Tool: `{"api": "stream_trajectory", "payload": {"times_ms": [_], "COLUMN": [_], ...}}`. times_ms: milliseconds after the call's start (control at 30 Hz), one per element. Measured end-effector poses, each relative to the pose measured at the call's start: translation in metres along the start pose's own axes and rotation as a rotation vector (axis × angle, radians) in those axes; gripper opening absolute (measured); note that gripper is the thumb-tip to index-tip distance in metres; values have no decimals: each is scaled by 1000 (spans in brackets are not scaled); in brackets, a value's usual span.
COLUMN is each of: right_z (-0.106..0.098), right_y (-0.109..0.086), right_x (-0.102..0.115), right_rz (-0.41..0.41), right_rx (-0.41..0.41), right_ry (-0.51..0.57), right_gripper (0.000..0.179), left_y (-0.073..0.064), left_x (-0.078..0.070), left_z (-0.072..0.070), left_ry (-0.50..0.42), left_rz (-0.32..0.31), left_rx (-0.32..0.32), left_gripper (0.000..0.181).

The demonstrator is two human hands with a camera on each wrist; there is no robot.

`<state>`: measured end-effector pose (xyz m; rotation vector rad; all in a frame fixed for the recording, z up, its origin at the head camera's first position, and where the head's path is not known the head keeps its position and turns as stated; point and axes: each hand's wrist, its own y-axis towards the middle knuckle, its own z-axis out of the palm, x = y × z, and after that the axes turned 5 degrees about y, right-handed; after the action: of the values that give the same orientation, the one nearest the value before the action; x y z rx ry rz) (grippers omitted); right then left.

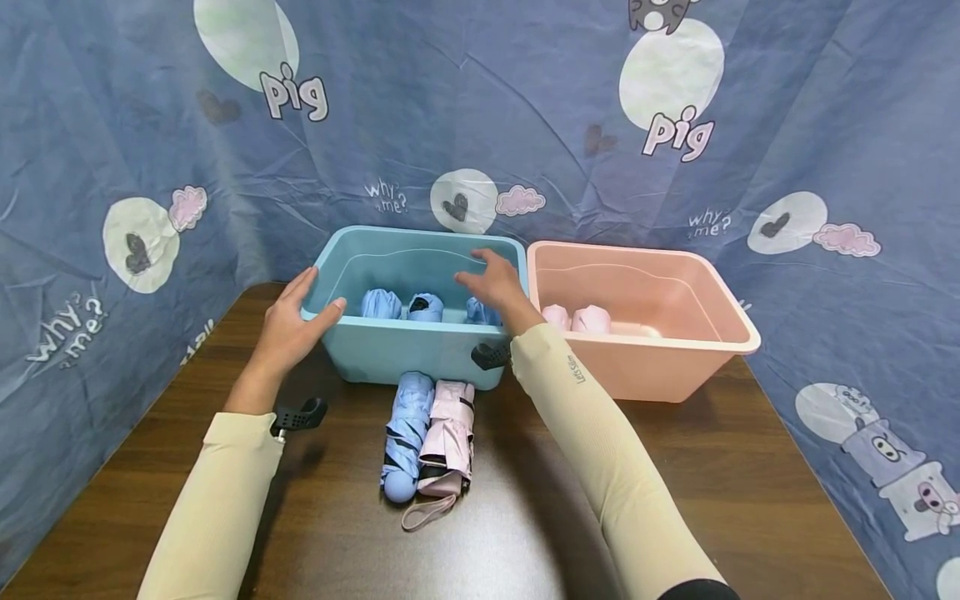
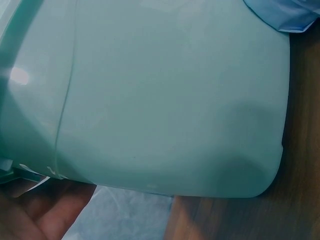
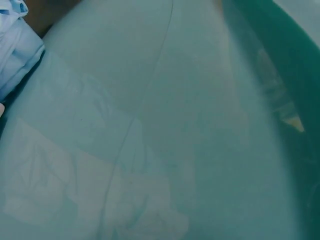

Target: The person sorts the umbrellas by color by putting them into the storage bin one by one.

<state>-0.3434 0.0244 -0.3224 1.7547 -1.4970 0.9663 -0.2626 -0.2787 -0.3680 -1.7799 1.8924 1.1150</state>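
Note:
My left hand [image 1: 288, 332] is at the left end of the blue plastic bin [image 1: 405, 354], thumb spread from fairly straight fingers beside the rim. In the left wrist view, its fingers [image 2: 65, 210] show by the bin's edge. Over the right part of the same bin hangs my right hand [image 1: 495, 283], fingers spread and holding nothing. Several rolled blue umbrellas stand inside, among them one at left [image 1: 381, 304] and one with a black patch [image 1: 425, 307]. In front, a folded blue umbrella [image 1: 408, 437] and a folded pink umbrella [image 1: 450, 433] lie side by side on the table.
Right beside the blue bin stands a pink bin [image 1: 645, 367] with two pink rolled umbrellas [image 1: 591, 319] at its left. Both bins are at the back of the brown wooden table [image 1: 337, 533], close to a blue printed cloth [image 1: 525, 108].

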Motion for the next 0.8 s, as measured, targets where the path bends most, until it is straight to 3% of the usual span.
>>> {"api": "stream_trajectory", "payload": {"times_ms": [400,800], "right_z": [-2,-11], "right_y": [1,-11], "right_x": [-1,3], "right_rz": [-6,-95], "right_rx": [-2,-10], "right_ry": [39,35], "right_gripper": [59,57], "left_y": [0,-1], "left_x": [-2,-6], "left_z": [1,-1], "left_ry": [-3,3], "left_rz": [-12,-22], "left_rx": [7,-7], "left_gripper": [81,80]}}
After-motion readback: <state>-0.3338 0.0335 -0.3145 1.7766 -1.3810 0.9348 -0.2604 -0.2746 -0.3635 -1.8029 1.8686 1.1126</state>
